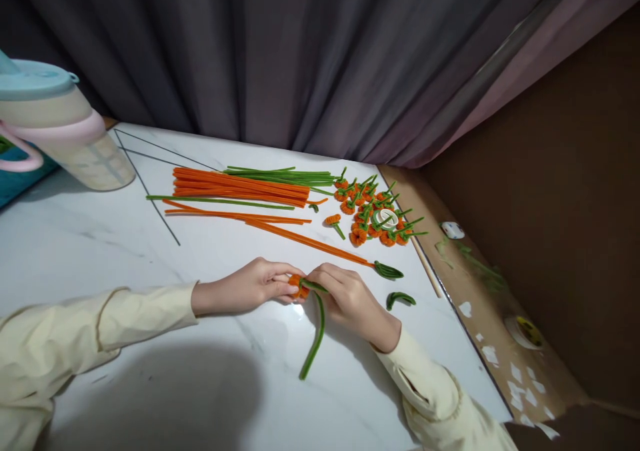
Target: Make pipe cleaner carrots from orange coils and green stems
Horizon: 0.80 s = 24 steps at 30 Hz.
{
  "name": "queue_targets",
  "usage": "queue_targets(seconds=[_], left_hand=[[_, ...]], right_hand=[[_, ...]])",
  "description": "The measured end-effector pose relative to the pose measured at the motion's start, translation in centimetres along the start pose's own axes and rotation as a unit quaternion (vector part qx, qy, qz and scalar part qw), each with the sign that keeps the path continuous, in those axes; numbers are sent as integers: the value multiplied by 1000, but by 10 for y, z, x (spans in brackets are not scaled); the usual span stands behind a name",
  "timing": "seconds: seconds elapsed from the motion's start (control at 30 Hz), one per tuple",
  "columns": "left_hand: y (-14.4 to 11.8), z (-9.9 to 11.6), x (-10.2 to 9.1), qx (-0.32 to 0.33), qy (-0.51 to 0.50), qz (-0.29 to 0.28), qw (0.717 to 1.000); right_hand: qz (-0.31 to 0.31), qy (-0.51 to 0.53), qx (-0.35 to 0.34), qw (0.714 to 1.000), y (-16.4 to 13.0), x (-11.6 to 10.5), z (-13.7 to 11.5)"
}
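With our left hand (pixel 253 284) we pinch a small orange piece (pixel 295 287), and our right hand (pixel 353 301) is closed on the green strip (pixel 318 331) at its right side. The piece sits between both hands, just over the counter (pixel 210 388), right at the left fingertips; the strip's long free end hangs down toward us, its long axis running away from the fingers. The piece looks fuzzy, rounded and ribbed. Beyond, we see orange stems (pixel 240 186) and a cluster of similar orange-and-green pieces (pixel 359 236).
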<state>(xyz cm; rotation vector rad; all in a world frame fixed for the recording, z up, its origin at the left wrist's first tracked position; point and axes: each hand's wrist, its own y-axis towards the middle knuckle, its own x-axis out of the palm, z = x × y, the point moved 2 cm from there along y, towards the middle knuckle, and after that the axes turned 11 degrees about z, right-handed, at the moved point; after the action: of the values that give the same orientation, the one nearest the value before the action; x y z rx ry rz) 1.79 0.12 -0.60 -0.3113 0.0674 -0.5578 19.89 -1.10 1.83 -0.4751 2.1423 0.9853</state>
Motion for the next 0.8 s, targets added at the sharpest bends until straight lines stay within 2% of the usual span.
queue_targets(seconds=[0.2, 0.27, 0.33, 0.5, 0.6, 0.7, 0.8], left_hand=[[-2, 1, -2, 96, 127, 14, 987], [-3, 2, -2, 123, 156, 11, 980], [-3, 3, -2, 122, 152, 1, 981], [1, 1, -3, 10, 7, -37, 999], [4, 1, -5, -24, -60, -57, 996], [4, 2, -8, -35, -82, -82, 993], [4, 2, -9, -59, -97, -116, 987]], right_hand=[[31, 111, 138, 984, 3, 4, 1], [24, 122, 184, 975, 3, 3, 2], [-6, 125, 195, 973, 4, 1, 2], [-84, 97, 74, 989, 3, -10, 0], [-62, -14, -21, 998, 5, -15, -4], [-17, -164, -160, 973, 6, -16, -9], [-5, -227, -282, 932, 4, -16, -11]])
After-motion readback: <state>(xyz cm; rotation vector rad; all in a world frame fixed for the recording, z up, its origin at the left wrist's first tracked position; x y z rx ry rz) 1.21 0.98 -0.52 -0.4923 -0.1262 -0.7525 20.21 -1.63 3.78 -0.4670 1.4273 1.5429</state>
